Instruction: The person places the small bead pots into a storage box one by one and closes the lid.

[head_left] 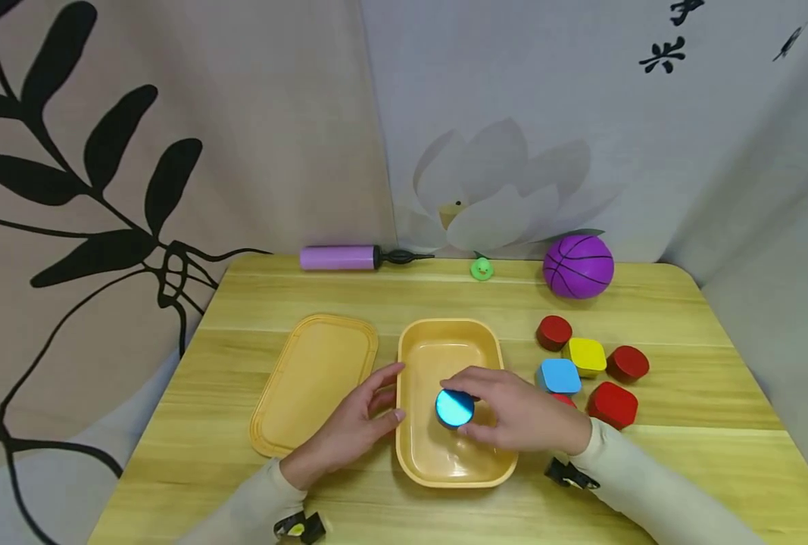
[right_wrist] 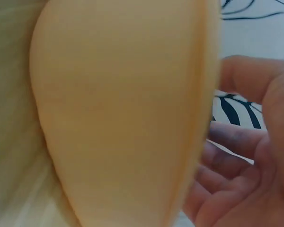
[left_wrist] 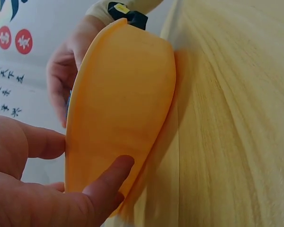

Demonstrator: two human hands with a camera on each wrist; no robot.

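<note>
An orange-yellow rectangular container stands on the wooden table. Over its inside, the right hand pinches a round block with a shiny blue top between thumb and fingers. The left hand touches the container's left side with its fingertips, fingers spread and slightly bent. In the left wrist view, the left hand rests against the outer wall. In the right wrist view, the container wall hides the block and part of the right hand.
A matching lid lies left of the container. To the right are red blocks, a yellow block and a blue block. Along the back lie a purple pump, a small green toy and a purple ball.
</note>
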